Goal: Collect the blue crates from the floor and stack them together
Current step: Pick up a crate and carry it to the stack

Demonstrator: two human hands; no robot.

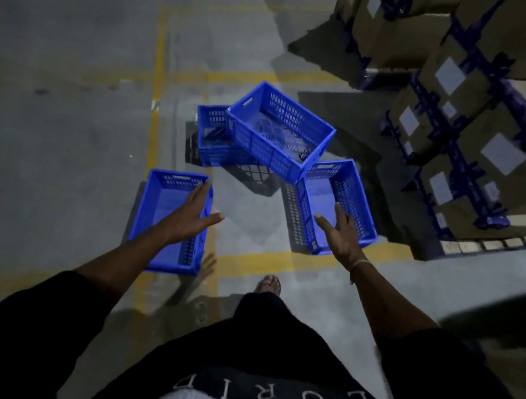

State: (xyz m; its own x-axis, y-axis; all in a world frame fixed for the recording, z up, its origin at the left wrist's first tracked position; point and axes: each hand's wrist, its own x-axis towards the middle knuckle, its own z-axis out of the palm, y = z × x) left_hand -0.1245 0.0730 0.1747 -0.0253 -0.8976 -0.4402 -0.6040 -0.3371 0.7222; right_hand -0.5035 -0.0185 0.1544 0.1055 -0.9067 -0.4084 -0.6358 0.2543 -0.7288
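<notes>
The setting is a warehouse. A grey concrete floor [58, 32] carries painted yellow lane lines [160, 57]. Beyond the outstretched fingers [338, 210], to their right, stacked cardboard cartons [488, 141] with white labels and blue strapping rest on a pallet [501, 241]. Blue plastic crates [278, 130] lie on the floor ahead of the fingertips.

Four blue crates [278, 130] with slotted, grid-patterned walls sit on a grey concrete floor [55, 48] crossed by worn yellow painted lines [159, 81]. Brown cardboard boxes [493, 107] near the floor's right edge carry white labels and dark blue strapping. The person's sleeves are black; the garment below shows white letters on black above a pale mottled panel
</notes>
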